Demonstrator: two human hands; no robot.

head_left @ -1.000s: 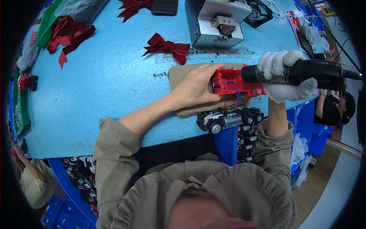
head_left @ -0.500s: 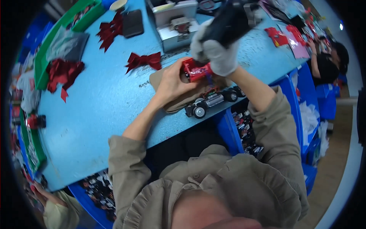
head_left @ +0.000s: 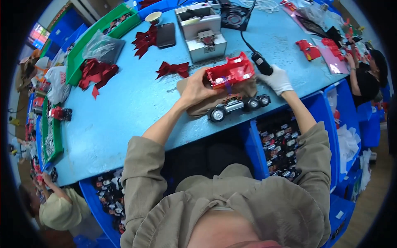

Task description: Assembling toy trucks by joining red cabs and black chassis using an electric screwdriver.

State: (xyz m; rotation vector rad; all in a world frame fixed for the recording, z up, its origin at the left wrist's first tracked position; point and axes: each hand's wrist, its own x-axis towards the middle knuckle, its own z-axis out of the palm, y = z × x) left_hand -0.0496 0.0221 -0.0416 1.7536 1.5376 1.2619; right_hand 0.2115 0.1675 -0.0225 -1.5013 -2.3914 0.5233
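Note:
My bare left hand grips the left end of a red plastic toy truck body, its hollow side toward me. Close below it, on the table, lies a black-and-silver toy chassis with several wheels; thin wires run up toward the body. To the right, my white-gloved right hand has its fingers around the near end of a black corded electric screwdriver, whose cord leads off to the back. A brown cloth is spread beneath the body and chassis.
A white-and-silver box-shaped device, a black phone and red bows stand or lie behind. Green trays line the left. Blue bins of small parts sit under the table's front edge. Co-workers sit at both sides.
My right hand has moved right and down with the screwdriver, away from the red body. My left hand still holds the body, now with its hollow side showing more.

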